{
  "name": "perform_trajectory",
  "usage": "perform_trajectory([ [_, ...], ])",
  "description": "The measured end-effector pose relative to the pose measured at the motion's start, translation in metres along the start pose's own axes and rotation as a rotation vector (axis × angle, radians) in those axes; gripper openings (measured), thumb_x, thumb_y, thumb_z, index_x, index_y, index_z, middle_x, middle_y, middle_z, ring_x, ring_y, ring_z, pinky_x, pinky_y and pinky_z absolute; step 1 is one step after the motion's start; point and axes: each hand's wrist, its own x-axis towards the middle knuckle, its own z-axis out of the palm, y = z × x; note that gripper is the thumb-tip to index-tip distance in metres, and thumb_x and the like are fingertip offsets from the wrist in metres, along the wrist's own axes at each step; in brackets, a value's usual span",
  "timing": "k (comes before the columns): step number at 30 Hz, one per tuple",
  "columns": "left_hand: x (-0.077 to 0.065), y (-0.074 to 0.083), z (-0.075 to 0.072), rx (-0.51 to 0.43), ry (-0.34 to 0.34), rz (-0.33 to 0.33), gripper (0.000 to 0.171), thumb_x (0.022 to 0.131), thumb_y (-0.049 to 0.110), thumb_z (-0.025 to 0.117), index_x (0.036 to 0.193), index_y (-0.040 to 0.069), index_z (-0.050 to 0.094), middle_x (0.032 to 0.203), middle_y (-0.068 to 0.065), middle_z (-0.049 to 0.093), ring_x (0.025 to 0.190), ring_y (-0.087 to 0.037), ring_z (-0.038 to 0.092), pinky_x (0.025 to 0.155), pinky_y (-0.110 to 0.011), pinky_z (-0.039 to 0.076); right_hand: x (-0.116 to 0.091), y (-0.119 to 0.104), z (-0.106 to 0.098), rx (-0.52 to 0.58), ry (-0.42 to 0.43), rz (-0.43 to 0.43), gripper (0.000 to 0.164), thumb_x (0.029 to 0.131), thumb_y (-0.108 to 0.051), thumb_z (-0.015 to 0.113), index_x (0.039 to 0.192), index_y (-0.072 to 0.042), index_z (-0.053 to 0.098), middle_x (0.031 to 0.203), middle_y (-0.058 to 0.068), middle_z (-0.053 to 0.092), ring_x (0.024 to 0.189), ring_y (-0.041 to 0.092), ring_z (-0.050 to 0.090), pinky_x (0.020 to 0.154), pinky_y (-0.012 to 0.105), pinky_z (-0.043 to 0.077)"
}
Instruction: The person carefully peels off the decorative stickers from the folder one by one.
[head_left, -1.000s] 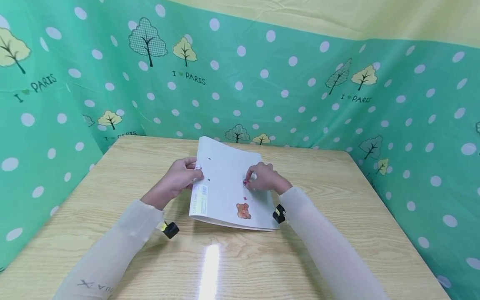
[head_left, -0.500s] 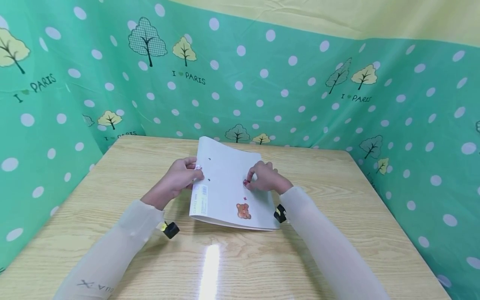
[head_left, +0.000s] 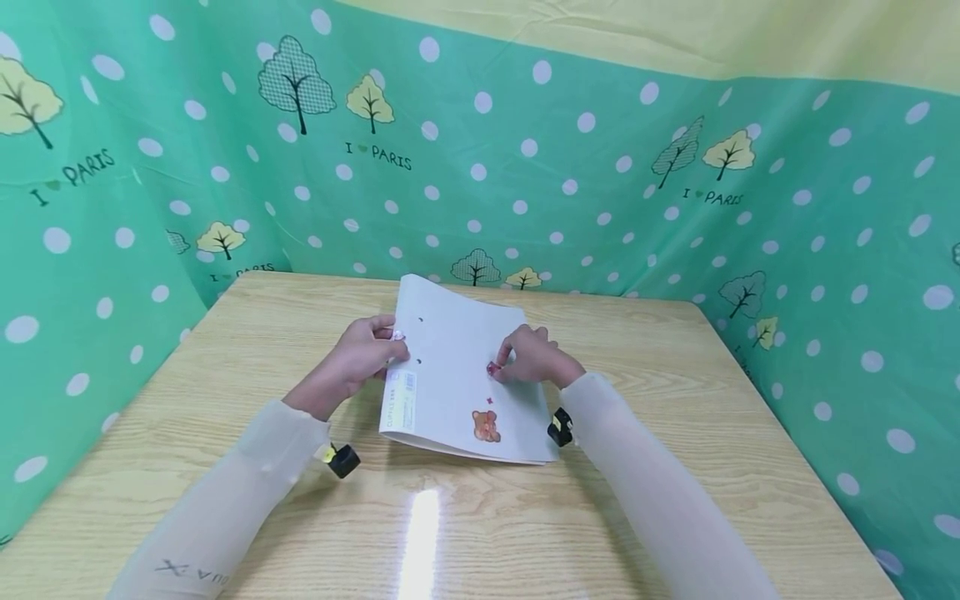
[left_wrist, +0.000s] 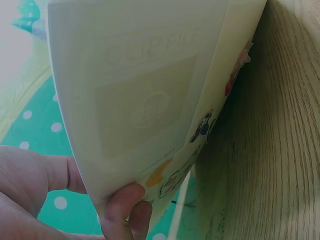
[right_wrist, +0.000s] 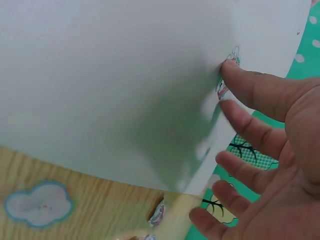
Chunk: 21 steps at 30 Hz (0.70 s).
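A white clip file folder (head_left: 457, 333) is held tilted over the wooden table in the head view. My left hand (head_left: 367, 354) grips its left edge, thumb on the front cover and fingers behind; the left wrist view shows these fingers (left_wrist: 125, 207) curled on the folder's other side. At the cover's right half, my right hand (head_left: 531, 356) pinches a small cartoon sticker (right_wrist: 222, 89) between thumb and index finger, against or very near the cover. Below it, a brown bear sticker (head_left: 486, 426) and a tiny red star-like sticker (head_left: 490, 401) are on the cover.
The wooden table (head_left: 300, 525) spreads around the folder. More stickers, a dark-blue figure (left_wrist: 202, 127) among them, show along the folder's other side. A cloud-shaped sticker (right_wrist: 40, 204) is on the wood-coloured surface. A green dotted curtain (head_left: 525, 200) hangs behind and at both sides.
Almost nothing moves. Both hands keep their places on the folder; the folder and the right fingertips with the sticker shift only very slightly.
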Motion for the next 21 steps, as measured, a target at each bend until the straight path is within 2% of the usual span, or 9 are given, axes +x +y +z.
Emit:
perform_trajectory([
  [3,0.000,0.000,0.000,-0.003,-0.002,0.002,0.078,0.092,0.002,0.061,0.161,0.000,0.025,0.138,-0.019,0.048,0.110,-0.030,0.062,0.081,-0.038,0.057,-0.001,-0.002,0.000,-0.038,0.027,0.029,0.017,0.085,-0.032,0.085,0.081,-0.018,0.077,0.120,0.009,0.061,0.110,0.038,0.043,0.100,0.073,0.035],
  [5,0.000,0.000,0.001,-0.001,-0.002,0.006,0.078,0.092,0.002,0.061,0.161,0.000,0.024,0.138,-0.019,0.048,0.111,-0.031,0.062,0.082,-0.038,0.057,-0.001,-0.003,0.000,-0.055,0.035,0.032,0.018,0.085,-0.033,0.084,0.076,-0.019,0.077,0.117,0.009,0.062,0.109,0.039,0.044,0.099,0.074,0.035],
  [10,0.000,-0.001,0.001,0.005,-0.003,0.009,0.078,0.092,0.002,0.061,0.161,-0.001,0.024,0.139,-0.019,0.048,0.112,-0.031,0.062,0.081,-0.036,0.058,-0.001,-0.009,0.001,-0.068,0.025,0.062,0.021,0.086,-0.031,0.083,0.071,-0.019,0.075,0.111,0.007,0.063,0.108,0.038,0.044,0.097,0.067,0.039],
  [17,0.002,-0.002,0.001,0.019,-0.003,0.014,0.076,0.093,0.002,0.061,0.160,-0.001,0.025,0.138,-0.019,0.050,0.113,-0.032,0.063,0.078,-0.034,0.059,-0.002,-0.011,0.003,0.009,-0.008,0.152,0.020,0.086,-0.030,0.082,0.073,-0.017,0.076,0.101,0.001,0.066,0.108,0.033,0.045,0.094,0.056,0.044],
  [21,0.002,-0.002,0.001,0.023,-0.002,0.020,0.075,0.093,0.002,0.061,0.160,0.000,0.027,0.138,-0.020,0.051,0.113,-0.032,0.063,0.078,-0.034,0.059,-0.001,-0.007,0.003,0.061,-0.022,0.150,0.015,0.085,-0.027,0.084,0.079,-0.015,0.076,0.097,0.001,0.067,0.107,0.032,0.046,0.103,0.054,0.039],
])
